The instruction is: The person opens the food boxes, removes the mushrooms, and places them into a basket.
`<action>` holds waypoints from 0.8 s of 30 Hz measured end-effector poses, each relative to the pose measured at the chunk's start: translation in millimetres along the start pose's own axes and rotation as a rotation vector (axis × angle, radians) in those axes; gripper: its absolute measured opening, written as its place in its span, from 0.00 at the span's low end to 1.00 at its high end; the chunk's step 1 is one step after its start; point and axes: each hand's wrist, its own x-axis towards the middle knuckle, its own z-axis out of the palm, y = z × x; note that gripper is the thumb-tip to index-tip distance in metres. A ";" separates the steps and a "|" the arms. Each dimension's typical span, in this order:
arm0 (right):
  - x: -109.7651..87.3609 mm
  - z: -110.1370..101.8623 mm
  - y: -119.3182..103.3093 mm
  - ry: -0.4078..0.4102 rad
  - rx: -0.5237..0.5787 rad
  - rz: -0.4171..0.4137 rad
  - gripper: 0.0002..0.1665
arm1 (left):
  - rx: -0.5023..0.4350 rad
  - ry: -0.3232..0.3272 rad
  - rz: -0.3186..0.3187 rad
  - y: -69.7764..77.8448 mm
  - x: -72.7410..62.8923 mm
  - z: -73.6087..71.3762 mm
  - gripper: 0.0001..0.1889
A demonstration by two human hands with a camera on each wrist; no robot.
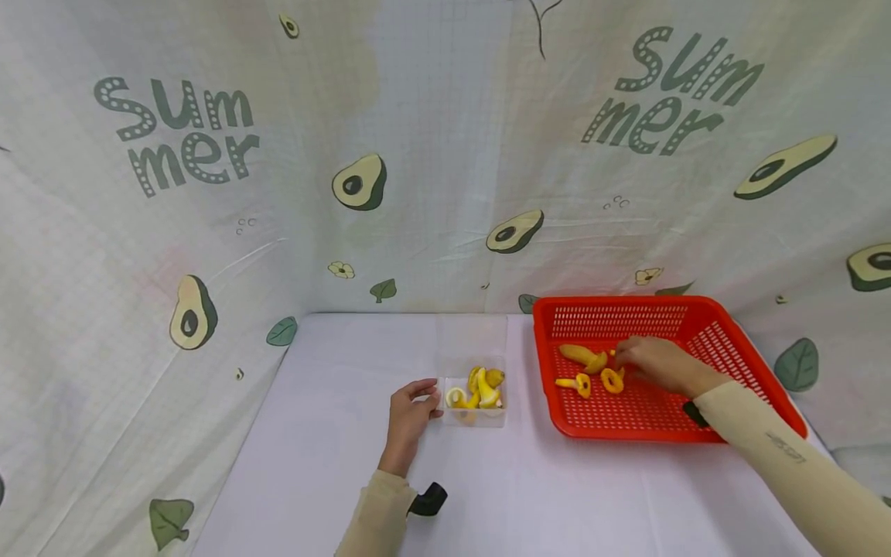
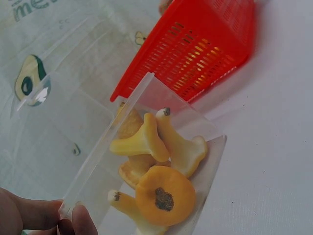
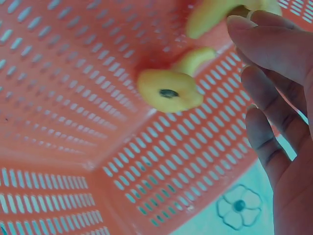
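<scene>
My left hand [image 1: 409, 414] pinches the rim of a clear plastic box [image 2: 105, 152] between thumb and fingers, at its left side. Inside the box lie several yellow mushrooms [image 2: 165, 196], some with pale stems and dark tips. My right hand [image 1: 657, 363] reaches into a red slotted basket [image 1: 654, 430]. In the right wrist view its thumb and index fingertip pinch a yellow mushroom [image 3: 208, 18], partly hidden by the fingers. Another mushroom [image 3: 168, 93] with a dark centre lies below that one. More mushrooms [image 1: 583, 356] lie at the basket's left side.
The box and basket stand side by side on a white-covered table [image 1: 334, 433], the basket to the right. A patterned cloth [image 1: 431, 155] with avocado prints hangs behind. The basket's raised wall [image 1: 545, 387] stands between the box and my right hand.
</scene>
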 end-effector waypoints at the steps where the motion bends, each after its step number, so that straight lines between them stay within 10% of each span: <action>1: -0.1 -2.8 -1.0 0.004 -0.009 -0.003 0.13 | 0.001 0.000 -0.002 0.1 0.1 0.1 0.17; 24: 8.0 -46.7 -58.9 0.238 -0.048 -0.238 0.19 | -0.005 -0.009 0.014 -1.3 1.2 -0.1 0.17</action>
